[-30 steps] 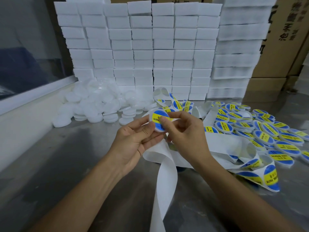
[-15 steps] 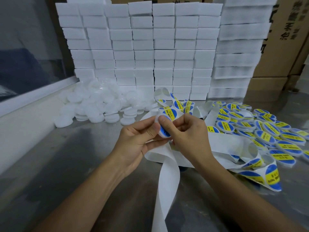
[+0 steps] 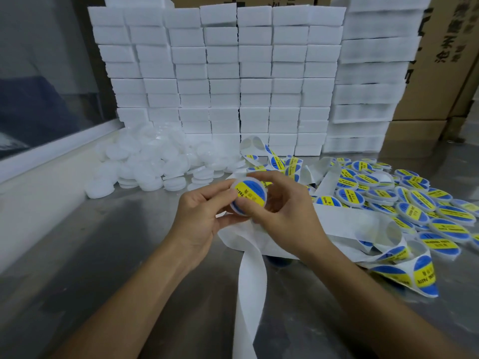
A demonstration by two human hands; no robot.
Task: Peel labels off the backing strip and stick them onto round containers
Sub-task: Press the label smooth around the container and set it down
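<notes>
Left hand (image 3: pixel 204 216) and right hand (image 3: pixel 282 213) both pinch round container (image 3: pixel 247 200) with blue-yellow label (image 3: pixel 251 193), above table (image 3: pixel 103 255). Backing strip (image 3: pixel 250 288) trails below. Labelled containers (image 3: pixel 404 200) right.

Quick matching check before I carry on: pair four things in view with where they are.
Things:
1. container with label
2. unlabelled white containers
3. labelled containers
4. backing strip

Places:
A. heaped on the right
B. trailing down toward the camera
C. held between both hands
D. heaped on the left

Pairs: 1-C, 2-D, 3-A, 4-B
</notes>
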